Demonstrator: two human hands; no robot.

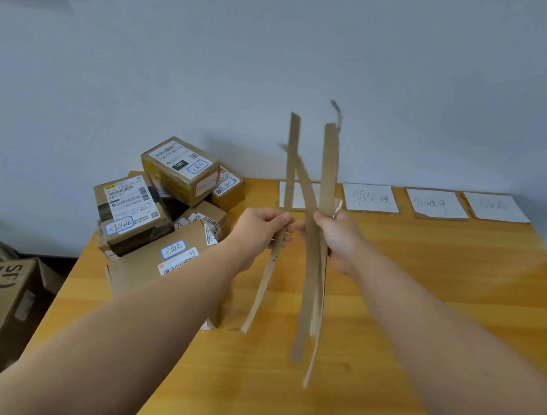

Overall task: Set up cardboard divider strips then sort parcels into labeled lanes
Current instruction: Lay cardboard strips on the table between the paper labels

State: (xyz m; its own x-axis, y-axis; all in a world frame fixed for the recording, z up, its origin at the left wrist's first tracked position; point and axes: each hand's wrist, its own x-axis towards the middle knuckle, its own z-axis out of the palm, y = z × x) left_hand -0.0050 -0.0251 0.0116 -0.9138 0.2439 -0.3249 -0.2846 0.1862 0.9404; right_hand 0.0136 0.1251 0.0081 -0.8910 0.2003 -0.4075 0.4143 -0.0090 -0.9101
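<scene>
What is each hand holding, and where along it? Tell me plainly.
The left hand pinches one cardboard strip near its middle. The right hand grips a bundle of strips, also about midway along.

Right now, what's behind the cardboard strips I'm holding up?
A white paper label on the table's far edge, behind the strips. Its writing is mostly covered, so it can't be read.
</scene>
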